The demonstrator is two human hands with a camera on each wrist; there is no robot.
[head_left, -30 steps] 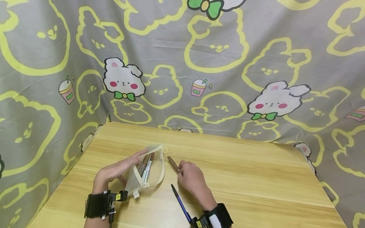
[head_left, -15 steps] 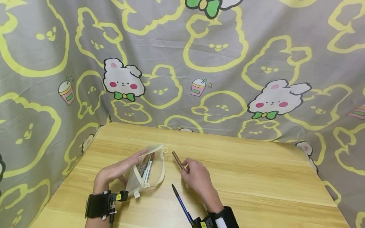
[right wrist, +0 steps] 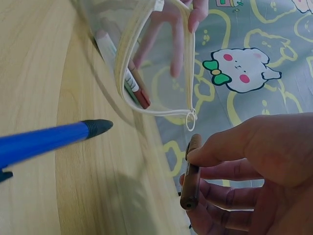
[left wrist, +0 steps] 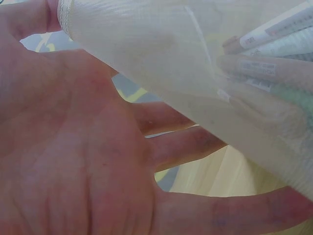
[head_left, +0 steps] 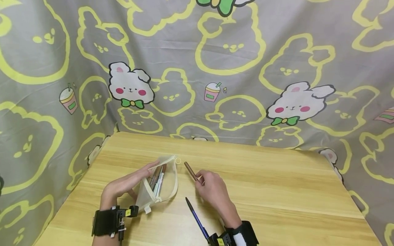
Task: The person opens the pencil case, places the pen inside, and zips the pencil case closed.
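My left hand (head_left: pixel 127 182) holds a translucent cream zip pouch (head_left: pixel 170 189) by its side, keeping its mouth spread. In the left wrist view, fingers (left wrist: pixel 171 147) pass behind the sheer fabric (left wrist: pixel 146 58). Several pens and markers (head_left: pixel 158 182) lie inside the pouch, some brown, some white. To the right of the pouch, my right hand (head_left: pixel 213 188) pinches a brown pen (right wrist: pixel 192 181) between thumb and fingers, its far end pointing toward the pouch's zipper ring (right wrist: pixel 190 121). A blue pen (head_left: pixel 197 218) with a dark tip lies on the table beside my right wrist.
The wood-grain table (head_left: pixel 292 191) reaches back to a grey curtain (head_left: pixel 184 51) printed with yellow outlines and white rabbits. Black straps with small cameras wrap the left wrist (head_left: pixel 106 222) and right wrist (head_left: pixel 243 235).
My right hand has moved slightly right, with the brown pen's far end shifting right and away from me. My left hand and the pouch stay nearly still.
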